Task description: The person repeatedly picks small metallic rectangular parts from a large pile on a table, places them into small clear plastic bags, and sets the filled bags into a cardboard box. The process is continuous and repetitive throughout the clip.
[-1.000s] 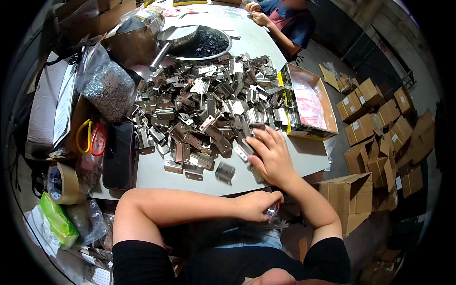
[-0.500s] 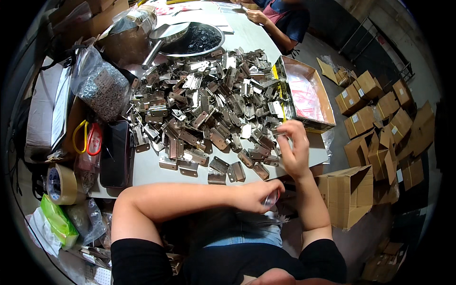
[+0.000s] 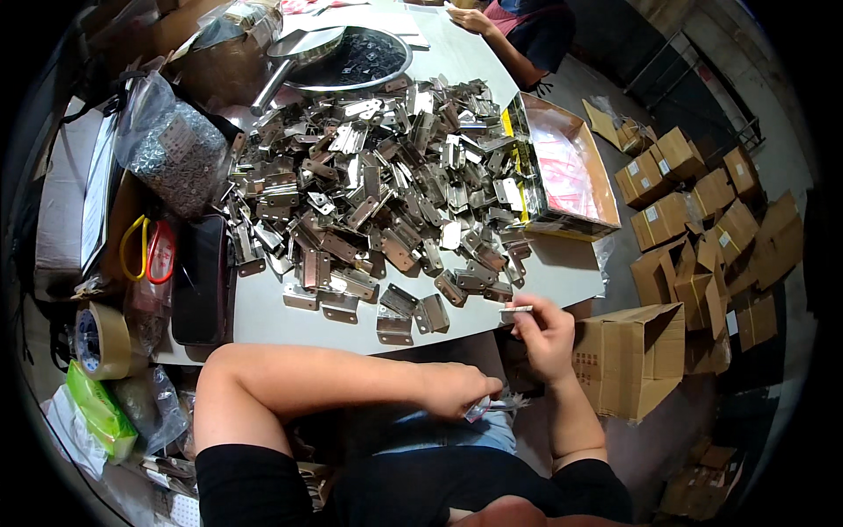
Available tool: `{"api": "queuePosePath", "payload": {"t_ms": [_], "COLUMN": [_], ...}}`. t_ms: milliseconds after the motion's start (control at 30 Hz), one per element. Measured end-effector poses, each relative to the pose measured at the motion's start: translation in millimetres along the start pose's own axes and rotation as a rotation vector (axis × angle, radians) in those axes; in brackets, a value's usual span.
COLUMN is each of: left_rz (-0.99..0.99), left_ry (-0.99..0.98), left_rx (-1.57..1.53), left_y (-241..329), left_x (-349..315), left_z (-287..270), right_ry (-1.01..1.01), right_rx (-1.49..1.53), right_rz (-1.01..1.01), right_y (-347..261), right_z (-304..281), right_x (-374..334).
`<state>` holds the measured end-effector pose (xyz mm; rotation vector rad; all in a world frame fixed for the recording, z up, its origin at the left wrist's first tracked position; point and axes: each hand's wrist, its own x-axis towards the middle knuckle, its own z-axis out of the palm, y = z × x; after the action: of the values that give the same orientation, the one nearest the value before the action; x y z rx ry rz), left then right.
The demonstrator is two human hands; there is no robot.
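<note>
My right hand [image 3: 548,338] is by the table's near right edge, thumb and fingers pinching a small metal bracket [image 3: 518,309]. Lower and to the left, over my lap, my left hand [image 3: 460,390] is closed on a small clear plastic bag [image 3: 477,408]; its contents are mostly hidden by the fingers. Beyond both hands spreads a big heap of bent metal brackets [image 3: 369,189] with holes in them. A few loose brackets [image 3: 413,314] lie at the heap's near side, close to the table edge.
An open carton [image 3: 606,211] of clear bags with pink print stands right of the heap. A steel bowl [image 3: 399,75] of dark parts is behind it. Scissors [image 3: 159,250], a black phone-like case [image 3: 200,281] and tape [image 3: 101,342] lie left. Cardboard boxes [image 3: 628,356] fill the right; another person's arm [image 3: 505,44] shows behind.
My right hand has drawn back from the heap toward me, the bracket in its fingers now showing plainly. My left hand has dropped a little lower, toward my lap, with the bag.
</note>
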<state>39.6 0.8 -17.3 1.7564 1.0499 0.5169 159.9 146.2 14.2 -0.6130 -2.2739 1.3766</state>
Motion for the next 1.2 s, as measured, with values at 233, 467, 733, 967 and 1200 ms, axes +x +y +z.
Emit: {"api": "queuePosePath", "payload": {"t_ms": [233,467,733,967,1200], "left_rz": [-0.053,-0.078,-0.089,-0.116,-0.158], "left_ry": [0.245,0.259,0.277,0.242,0.276], "left_rx": [-0.767,-0.956,-0.855,-0.741,-0.683], "left_y": [-11.7,-19.1,-16.9,-16.7,-11.0], "left_x": [9.2,15.7,12.5,13.5,8.4], "left_z": [1.8,11.2,11.8,15.1,10.6], "right_ry": [-0.054,-0.032,-0.213,-0.018,0.083], "right_rx": [0.466,-0.188,-0.631,-0.623,0.319], "right_rz": [0.322,-0.048,-0.517,-0.669,0.236], "right_y": [-5.6,-13.5,-12.0,19.6,0.5], "right_z": [-9.9,16.9,-5.7,-23.2,1.3], "right_x": [10.6,11.7,20.6,1.1,4.4]}}
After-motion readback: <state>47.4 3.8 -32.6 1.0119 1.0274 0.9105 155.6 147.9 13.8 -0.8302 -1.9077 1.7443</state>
